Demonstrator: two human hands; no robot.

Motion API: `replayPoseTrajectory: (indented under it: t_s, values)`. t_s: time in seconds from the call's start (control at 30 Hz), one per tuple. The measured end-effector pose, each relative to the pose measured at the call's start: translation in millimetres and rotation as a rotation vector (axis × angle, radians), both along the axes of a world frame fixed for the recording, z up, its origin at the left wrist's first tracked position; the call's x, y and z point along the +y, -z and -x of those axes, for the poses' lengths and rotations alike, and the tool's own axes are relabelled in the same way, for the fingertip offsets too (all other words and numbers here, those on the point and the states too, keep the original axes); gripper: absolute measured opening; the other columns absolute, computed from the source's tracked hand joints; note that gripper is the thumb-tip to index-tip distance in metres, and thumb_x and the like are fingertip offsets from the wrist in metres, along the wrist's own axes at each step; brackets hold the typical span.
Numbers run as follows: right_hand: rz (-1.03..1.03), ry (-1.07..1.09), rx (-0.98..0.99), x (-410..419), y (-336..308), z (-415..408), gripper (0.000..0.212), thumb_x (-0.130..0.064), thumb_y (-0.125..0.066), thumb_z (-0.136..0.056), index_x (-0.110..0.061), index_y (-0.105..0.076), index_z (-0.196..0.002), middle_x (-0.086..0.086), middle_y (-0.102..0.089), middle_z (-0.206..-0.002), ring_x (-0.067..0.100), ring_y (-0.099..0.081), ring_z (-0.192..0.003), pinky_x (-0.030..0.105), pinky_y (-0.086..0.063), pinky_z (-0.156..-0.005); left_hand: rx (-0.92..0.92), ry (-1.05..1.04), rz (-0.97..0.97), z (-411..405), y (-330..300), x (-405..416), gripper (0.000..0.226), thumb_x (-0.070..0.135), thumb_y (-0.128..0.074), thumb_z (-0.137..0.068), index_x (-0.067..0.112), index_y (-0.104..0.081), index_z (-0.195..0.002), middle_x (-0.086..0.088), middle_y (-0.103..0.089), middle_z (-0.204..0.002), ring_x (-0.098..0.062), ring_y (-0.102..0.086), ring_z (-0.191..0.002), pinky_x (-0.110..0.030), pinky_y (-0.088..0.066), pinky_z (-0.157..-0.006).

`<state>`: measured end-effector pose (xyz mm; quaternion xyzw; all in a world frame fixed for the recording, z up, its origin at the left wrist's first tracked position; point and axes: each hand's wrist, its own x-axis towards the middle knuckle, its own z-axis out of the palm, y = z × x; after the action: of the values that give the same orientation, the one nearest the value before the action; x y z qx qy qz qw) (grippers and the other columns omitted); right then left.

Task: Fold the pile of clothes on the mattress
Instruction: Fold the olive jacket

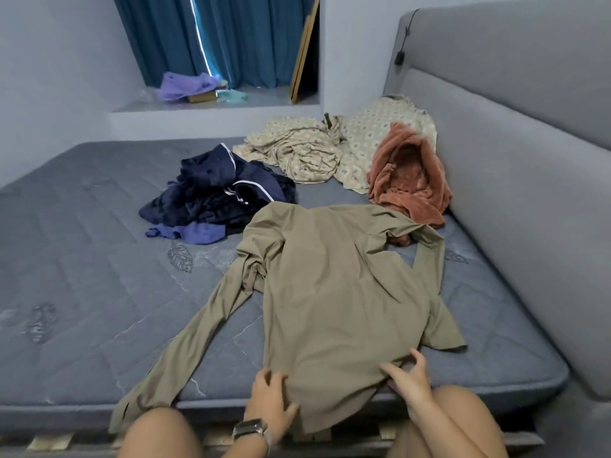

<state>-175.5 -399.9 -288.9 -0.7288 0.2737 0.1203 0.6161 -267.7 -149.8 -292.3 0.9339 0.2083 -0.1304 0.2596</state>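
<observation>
Near mattress edge | olive long-sleeved shirt (337, 292) spread flat | left hand (269, 399), right hand (408, 378) pinch hem | next, likely: fold sleeves inward

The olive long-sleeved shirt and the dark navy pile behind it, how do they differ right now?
The olive shirt lies spread nearly flat, sleeves out; the navy pile is a crumpled heap. The shirt is one plain piece; the pile looks like several, one with white piping. The left hand and right hand grip the shirt's near hem; nothing touches the pile. Both rest on the mattress.
</observation>
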Motion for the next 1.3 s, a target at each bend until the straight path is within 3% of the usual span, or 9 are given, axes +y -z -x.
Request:
replayPoseTrajectory:
  t_s: [0.17,0.27,0.37,0.47,0.63,0.8,1.03,1.2,1.3]
  values:
    - [-0.438,-0.127,0.102,20.1,-22.3,13.7,0.047,-0.002,-0.067,-0.085,-0.018,-0.052,-0.126,0.006,-0.056,-0.121,0.026,-0.052,-0.105,0.04,-0.047,-0.074,0.014,-0.669,0.456,-19.0,-2.9,9.1,0.081,0.04,-0.083,-0.068,0.0,-0.048,-0.129,-0.02,-0.054,-0.131,-0.034,-0.048,-0.125,-0.036,-0.039,-0.104]
    - [0.03,-0.479,0.125,41.1,-18.4,34.3,0.111,-0.062,-0.09,-0.024,-0.015,-0.06,-0.12,0.009,-0.061,-0.118,0.019,-0.058,-0.104,0.029,-0.054,-0.079,-0.037,-0.518,0.583,-37.5,-4.1,-2.3,0.052,0.029,-0.083,-0.063,0.002,-0.054,-0.096,-0.012,-0.066,-0.098,-0.026,-0.063,-0.101,-0.036,-0.051,-0.086]
    - [0.502,-0.409,-0.047,50.7,-33.8,41.6,0.081,-0.064,-0.077,-0.064,-0.026,-0.052,-0.131,0.012,-0.035,-0.146,0.027,-0.033,-0.137,0.03,-0.025,-0.112,-0.154,-0.233,0.672,-46.7,-51.9,-42.0,0.005,0.013,-0.06,-0.087,0.011,-0.059,-0.083,0.013,-0.055,-0.05,-0.001,-0.05,-0.051,-0.02,-0.042,-0.049]
    - [0.337,-0.145,-0.394,56.1,-90.5,17.8,0.074,-0.069,-0.068,-0.069,-0.026,-0.057,-0.127,0.009,-0.039,-0.142,0.028,-0.033,-0.134,0.037,-0.022,-0.111,-0.333,0.124,0.653,-50.8,-101.3,-83.5,0.022,0.018,-0.049,-0.088,0.014,-0.05,-0.067,0.011,-0.045,-0.048,-0.002,-0.037,-0.049,-0.033,-0.037,-0.051]
    - [0.326,-0.79,-0.219,70.3,-167.3,-37.6,0.121,-0.053,-0.087,-0.051,-0.029,-0.022,-0.15,0.012,-0.035,-0.146,0.023,-0.037,-0.135,0.032,-0.034,-0.107,-0.529,0.393,0.562,-44.0,-119.3,-93.5,0.028,0.038,-0.042,-0.082,0.02,-0.033,-0.064,0.012,-0.039,-0.064,-0.007,-0.035,-0.069,-0.031,-0.031,-0.067]
    - [1.016,-1.081,-0.178,99.9,-178.0,-41.5,0.019,-0.018,-0.059,-0.091,-0.002,-0.058,-0.101,0.015,-0.063,-0.106,0.026,-0.059,-0.104,0.028,-0.043,-0.068,-0.491,0.185,0.872,-20.8,-115.1,-68.5,0.025,0.027,-0.058,-0.092,0.026,-0.061,-0.068,0.0,-0.052,-0.085,-0.006,-0.053,-0.069,-0.021,-0.041,-0.067]
    - [0.246,-0.964,-0.491,141.4,-223.3,-17.9,0.031,-0.018,-0.04,-0.104,-0.003,-0.053,-0.079,0.005,-0.054,-0.078,0.017,-0.052,-0.078,0.027,-0.033,-0.069,0.014,-0.81,1.736,-40.9,-95.1,7.3,0.073,0.058,-0.04,-0.093,0.003,-0.041,-0.141,-0.016,-0.046,-0.142,-0.031,-0.052,-0.122,-0.039,-0.05,-0.084]
    - [-0.55,-1.11,-0.351,117.4,-278.4,4.4,0.039,-0.031,-0.052,-0.094,0.006,-0.056,-0.106,0.012,-0.058,-0.099,0.021,-0.055,-0.089,0.027,-0.045,-0.078,-0.359,-0.871,1.901,-74.5,-132.8,43.9,0.073,0.072,-0.033,-0.087,0.012,-0.065,-0.112,-0.024,-0.063,-0.114,-0.037,-0.057,-0.093,-0.046,-0.046,-0.08]
    - [-0.203,-0.881,-0.488,74.6,-287.1,-27.0,0.021,-0.019,-0.046,-0.099,-0.008,-0.064,-0.096,0.002,-0.066,-0.093,0.014,-0.061,-0.086,0.019,-0.048,-0.077,-0.633,-0.831,1.757,-109.7,-181.5,79.6,0.045,0.044,-0.034,-0.1,0.009,-0.059,-0.113,-0.013,-0.071,-0.093,-0.03,-0.062,-0.088,-0.038,-0.047,-0.085]
